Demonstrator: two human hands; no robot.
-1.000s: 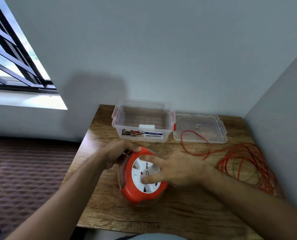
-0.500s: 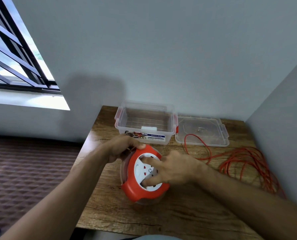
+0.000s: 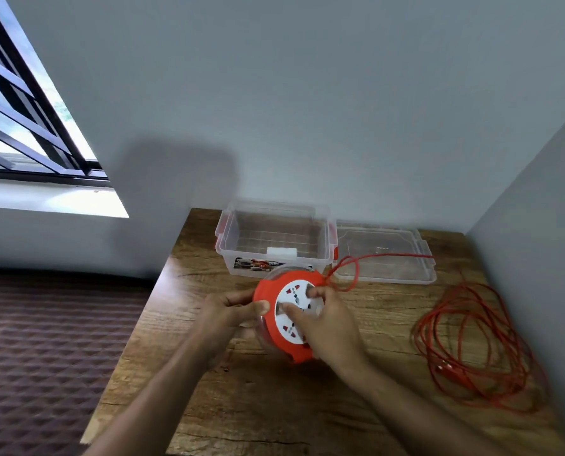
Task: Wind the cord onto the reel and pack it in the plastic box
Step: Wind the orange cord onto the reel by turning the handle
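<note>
At the centre of the frame the person held the reel (image 3: 286,315) tilted up off the desk (image 3: 357,409), its white socket face turned toward the lower right. The left hand (image 3: 230,312) was curled around the reel's orange rim on the left side, thumb laid across the edge. The right hand (image 3: 327,327) lay over the socket face, fingers bent, with the fingertips pressing on the white disc as if ready to turn it. The cord (image 3: 475,343) left the reel at its upper right edge, made a small loop just beside the rim, ran as a straight line across the lid (image 3: 386,255) toward the right, and then dropped into a loose pile of coils at the right of the frame, well apart from both hands. So the slack lay to the right of the reel, nearer the right hand, and I judged that nearly all of the winding remained to be done. The plastic box (image 3: 274,241) stood open and empty just behind the reel, in the upper middle of the desk, with its lid flat beside it on the right. A label ran along the box's front wall, but its writing was too blurred and partly hidden by the reel to read.
</note>
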